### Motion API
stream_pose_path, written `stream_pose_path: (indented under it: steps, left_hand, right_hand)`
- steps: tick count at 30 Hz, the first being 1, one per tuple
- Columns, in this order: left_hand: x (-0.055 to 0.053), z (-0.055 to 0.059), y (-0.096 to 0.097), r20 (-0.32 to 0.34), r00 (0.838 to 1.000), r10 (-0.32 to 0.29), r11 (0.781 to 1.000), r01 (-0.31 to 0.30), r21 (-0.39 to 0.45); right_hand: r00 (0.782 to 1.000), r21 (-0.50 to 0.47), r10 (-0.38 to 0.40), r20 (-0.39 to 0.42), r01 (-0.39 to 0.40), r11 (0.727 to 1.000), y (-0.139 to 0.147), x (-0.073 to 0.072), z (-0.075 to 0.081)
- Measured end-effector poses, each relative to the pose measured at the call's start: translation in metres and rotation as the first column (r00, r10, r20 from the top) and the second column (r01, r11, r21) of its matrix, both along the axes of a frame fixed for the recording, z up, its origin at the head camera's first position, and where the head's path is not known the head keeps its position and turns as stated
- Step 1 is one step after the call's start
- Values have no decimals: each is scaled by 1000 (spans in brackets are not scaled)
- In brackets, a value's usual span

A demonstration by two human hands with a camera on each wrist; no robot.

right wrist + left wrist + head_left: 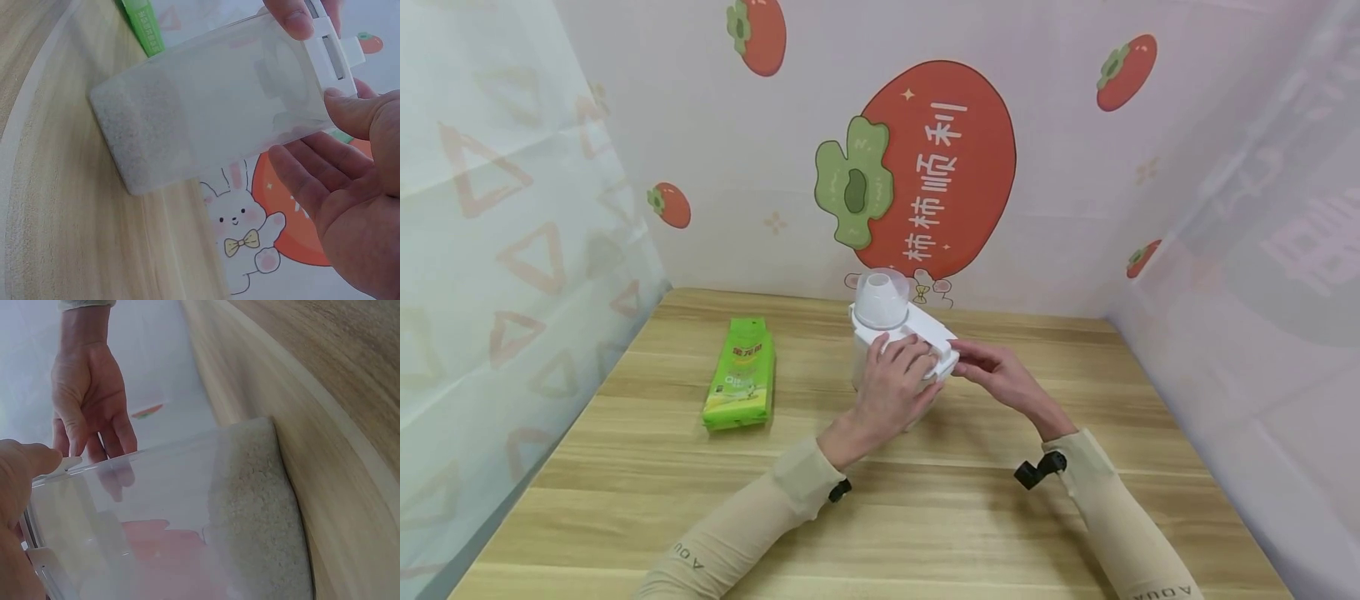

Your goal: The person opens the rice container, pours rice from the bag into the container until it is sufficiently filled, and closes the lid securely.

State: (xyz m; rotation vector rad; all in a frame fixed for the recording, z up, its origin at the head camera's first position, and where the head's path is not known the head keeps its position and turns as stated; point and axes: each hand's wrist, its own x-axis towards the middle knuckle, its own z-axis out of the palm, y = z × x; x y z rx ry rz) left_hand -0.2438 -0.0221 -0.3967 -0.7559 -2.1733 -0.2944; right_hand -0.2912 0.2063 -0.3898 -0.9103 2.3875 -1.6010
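Observation:
A clear plastic rice container (225, 100) with a white lid (928, 325) stands at the middle of the table. White rice (259, 487) fills its bottom part. On top of the lid sits a clear domed cup (880, 302). My left hand (891, 379) grips the lid from the near left, fingers over its top and thumb on the side wall. My right hand (1000, 375) is at the lid's right end. Its thumb and forefinger pinch the lid's edge by a white latch (334, 56), while the other fingers reach loosely along the container's wall.
To the left on the wooden table (925, 517) lies a green packet (741, 375) with a yellow lower end. Behind the table hangs a pale sheet printed with a big red persimmon (970, 167). More printed sheets close off both sides.

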Motion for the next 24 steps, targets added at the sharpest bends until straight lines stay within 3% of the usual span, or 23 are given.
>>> stream_pose_path:
  steps: [9,19,24]
  left_hand:
    - [0,3,-1,-21,1000,-8,1000,7,-25]
    - [-6,1,4,-54,998,-16,1000,17,18]
    - [-11,3,11,1,999,-33,997,33,65]
  right_hand:
    - [1000,9,-27,-3,27,1000,-1,1,1]
    - [998,2,-53,34,53,999,-1,1,2]
    - [994,28,-105,31,104,994,-2,-2,3]
